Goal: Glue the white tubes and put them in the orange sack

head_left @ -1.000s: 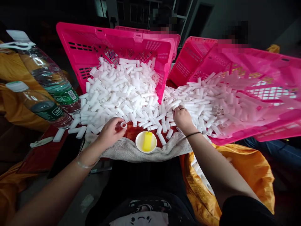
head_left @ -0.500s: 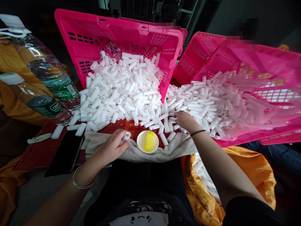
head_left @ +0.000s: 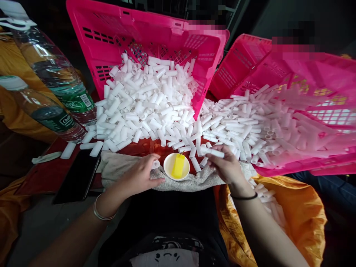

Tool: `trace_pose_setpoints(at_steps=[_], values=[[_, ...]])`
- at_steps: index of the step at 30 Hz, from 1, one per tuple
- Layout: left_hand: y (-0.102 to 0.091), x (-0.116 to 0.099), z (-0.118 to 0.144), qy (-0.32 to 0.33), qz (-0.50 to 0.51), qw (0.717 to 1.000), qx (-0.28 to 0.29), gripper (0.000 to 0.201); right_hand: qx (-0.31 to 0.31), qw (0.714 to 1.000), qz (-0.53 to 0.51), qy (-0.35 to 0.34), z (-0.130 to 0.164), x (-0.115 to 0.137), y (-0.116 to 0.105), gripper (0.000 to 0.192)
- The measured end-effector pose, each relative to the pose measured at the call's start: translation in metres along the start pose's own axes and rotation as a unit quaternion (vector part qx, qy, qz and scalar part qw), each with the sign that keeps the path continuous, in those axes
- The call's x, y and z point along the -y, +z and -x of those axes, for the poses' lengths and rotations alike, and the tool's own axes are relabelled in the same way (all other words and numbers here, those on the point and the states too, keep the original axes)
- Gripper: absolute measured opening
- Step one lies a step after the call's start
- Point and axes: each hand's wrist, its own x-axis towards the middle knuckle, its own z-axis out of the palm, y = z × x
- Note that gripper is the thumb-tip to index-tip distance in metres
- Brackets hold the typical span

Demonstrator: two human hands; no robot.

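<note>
My left hand (head_left: 140, 174) grips a short white tube (head_left: 155, 164) over the grey towel (head_left: 116, 167), just left of a small white dish (head_left: 168, 171) holding a yellow block (head_left: 178, 165). My right hand (head_left: 226, 167) pinches a longer white tube (head_left: 214, 152) right of the dish. Two heaps of white tubes lie beyond: one (head_left: 147, 104) spilling from the left pink basket (head_left: 144, 33), another (head_left: 250, 122) from the right pink basket (head_left: 319, 74).
Two water bottles (head_left: 55, 81) lie at the left. A black phone (head_left: 76, 178) rests on the red table (head_left: 47, 176) beside the towel. An orange bag (head_left: 294, 211) with more tubes sits at my right. Blurred people are behind the baskets.
My right hand pulled back from the right heap with a tube. My left hand drew its tube nearer, down to the towel beside the dish.
</note>
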Motion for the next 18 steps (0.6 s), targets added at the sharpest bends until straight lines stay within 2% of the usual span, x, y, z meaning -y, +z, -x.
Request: trace_pose_setpoints(at_steps=[2, 3, 6, 9, 12, 15, 18], values=[[0.012, 0.001, -0.007, 0.028, -0.011, 1.000, -0.002, 0.071, 0.031, 0.999, -0.028, 0.033, 0.015, -0.009, 0.015, 0.048], [0.018, 0.001, -0.012, 0.043, -0.015, 0.999, -0.004, 0.076, 0.041, 0.999, -0.013, 0.026, 0.020, -0.013, 0.021, 0.046], [0.030, -0.002, -0.027, 0.075, -0.013, 0.997, -0.005, 0.088, 0.083, 0.990, 0.094, -0.066, 0.025, -0.018, 0.034, 0.042], [0.032, -0.004, -0.034, 0.074, -0.001, 0.997, 0.002, 0.093, 0.119, 0.949, 0.226, -0.183, 0.022, -0.019, 0.037, 0.041], [0.032, -0.002, -0.033, 0.065, 0.019, 0.998, -0.005, 0.091, 0.105, 0.895, 0.345, -0.264, 0.017, -0.028, 0.038, 0.042], [0.033, 0.000, -0.032, 0.053, 0.043, 0.998, -0.007, 0.092, 0.092, 0.856, 0.410, -0.301, 0.013, -0.039, 0.039, 0.037], [0.034, 0.002, -0.031, 0.048, 0.050, 0.998, -0.006, 0.092, 0.106, 0.849, 0.412, -0.312, 0.010, -0.040, 0.038, 0.031]])
